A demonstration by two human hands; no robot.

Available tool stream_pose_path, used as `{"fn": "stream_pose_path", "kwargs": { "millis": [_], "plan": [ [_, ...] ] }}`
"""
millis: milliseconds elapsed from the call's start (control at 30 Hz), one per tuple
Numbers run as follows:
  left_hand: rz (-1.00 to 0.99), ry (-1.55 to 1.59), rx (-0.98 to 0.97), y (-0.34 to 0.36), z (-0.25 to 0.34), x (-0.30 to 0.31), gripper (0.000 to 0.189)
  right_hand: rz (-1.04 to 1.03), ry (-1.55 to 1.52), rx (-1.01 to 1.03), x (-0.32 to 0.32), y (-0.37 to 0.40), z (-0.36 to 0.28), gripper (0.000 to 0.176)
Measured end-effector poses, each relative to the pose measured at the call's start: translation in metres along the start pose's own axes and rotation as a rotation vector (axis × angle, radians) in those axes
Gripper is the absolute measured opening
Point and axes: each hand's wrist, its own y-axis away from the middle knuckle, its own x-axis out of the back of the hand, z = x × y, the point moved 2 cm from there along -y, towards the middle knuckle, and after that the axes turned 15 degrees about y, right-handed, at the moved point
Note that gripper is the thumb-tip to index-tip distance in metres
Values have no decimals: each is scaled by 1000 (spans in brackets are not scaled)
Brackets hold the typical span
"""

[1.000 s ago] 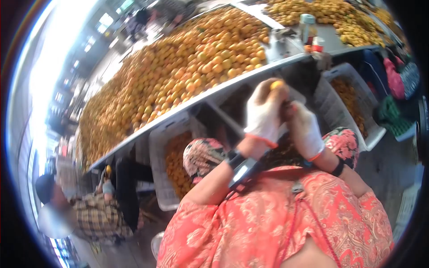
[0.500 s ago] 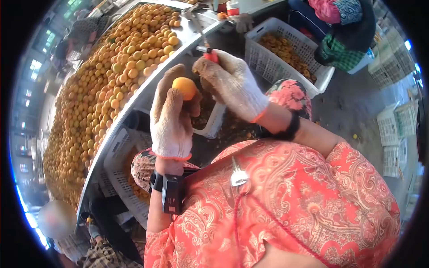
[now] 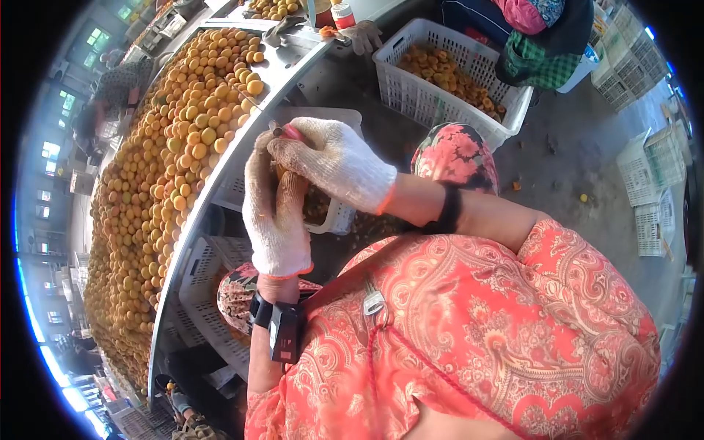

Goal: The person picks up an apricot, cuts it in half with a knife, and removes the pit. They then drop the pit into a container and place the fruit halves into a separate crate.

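My left hand [image 3: 275,220], in a soiled white knit glove, is closed around an orange apricot, now almost wholly covered by the fingers of both hands. My gloved right hand [image 3: 341,158] grips a small tool with a red handle [image 3: 292,133] and a metal end. Its fingers press against the left fingertips, right over the fruit. What kind of blade the tool has cannot be made out. Both hands are above the floor, just beside the edge of the metal table.
A large heap of apricots [image 3: 183,154] covers the metal table on the left. A white crate [image 3: 440,110] of cut fruit stands ahead right, near a seated person. Another crate [image 3: 192,293] is under the table edge. Stacked crates [image 3: 649,172] stand far right.
My right hand has moved left and down onto the left hand, bringing the red-handled tool to the apricot. The fruit, plainly visible before, is now mostly hidden. The view has shifted slightly.
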Motion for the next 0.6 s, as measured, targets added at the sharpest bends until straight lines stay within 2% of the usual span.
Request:
{"fn": "stream_pose_path", "kwargs": {
  "millis": [67, 133, 167, 233, 400, 467, 500, 533, 567, 600],
  "plan": [
    [34, 39, 42, -2, -8, -6, 45, -13, -43, -28, -2, -3, 9, 28],
    [118, 289, 90, -5, -18, -9, 40, 22, -22, -75, -5, -6, 19, 26],
    [173, 286, 88, -9, -26, -9, 36, 24, -27, -77, -6, -7, 23, 26],
    [150, 310, 68, -15, -32, -12, 35, 155, 35, -51, -6, -9, 28, 29],
    [229, 335, 92, -32, -36, -24, 26, 214, 17, -103, -8, -7, 34, 24],
    [336, 668, 220, -44, -60, -6, 24, 246, 316, -50, -11, -3, 26, 20],
    [390, 757, 301, -42, -52, -14, 25, 337, 317, 76, -11, -3, 26, 17],
    [447, 846, 380, -38, -42, -21, 27, 334, 319, 74, -10, -3, 29, 17],
    [452, 848, 377, -35, -43, -7, 27, 294, 132, 53, -8, -1, 32, 16],
    [248, 939, 402, -33, -46, 12, 29, 251, -53, 35, -5, -2, 33, 15]
  ]
}}
